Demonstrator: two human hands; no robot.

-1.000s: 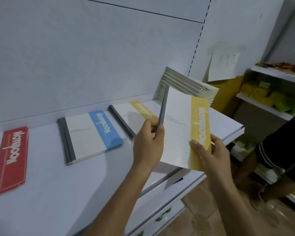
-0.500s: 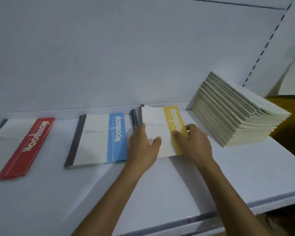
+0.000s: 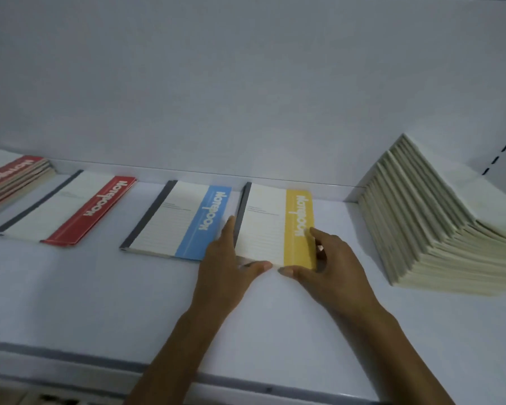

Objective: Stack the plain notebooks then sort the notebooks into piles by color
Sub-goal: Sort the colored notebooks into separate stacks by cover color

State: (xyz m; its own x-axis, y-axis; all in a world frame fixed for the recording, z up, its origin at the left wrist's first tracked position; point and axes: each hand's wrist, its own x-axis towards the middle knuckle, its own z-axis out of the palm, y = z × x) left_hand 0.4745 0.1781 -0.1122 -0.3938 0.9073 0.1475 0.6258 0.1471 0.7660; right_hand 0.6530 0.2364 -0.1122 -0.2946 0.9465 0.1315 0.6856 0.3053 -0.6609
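A yellow-banded notebook [image 3: 266,226] lies flat on the white shelf [image 3: 100,302], on top of a small yellow pile. My left hand [image 3: 228,267] touches its dark spine with straight fingers, thumb along the front edge. My right hand [image 3: 327,264] touches its right edge, index finger on the yellow band and thumb at the front edge. To the left lie a blue-banded notebook [image 3: 181,220] and a red-banded notebook [image 3: 67,211]. A slanting stack of plain cream notebooks [image 3: 427,223] leans at the right.
Another stack of notebooks with a red cover on top [image 3: 12,176] sits at the far left edge. The white back panel [image 3: 246,97] rises right behind the row. The shelf's front lip [image 3: 70,355] runs below my forearms.
The yellow notebook, held upright in both hands a second ago, now lies flat on the yellow pile. My hands have shifted from its top to its edges. The view has turned left.
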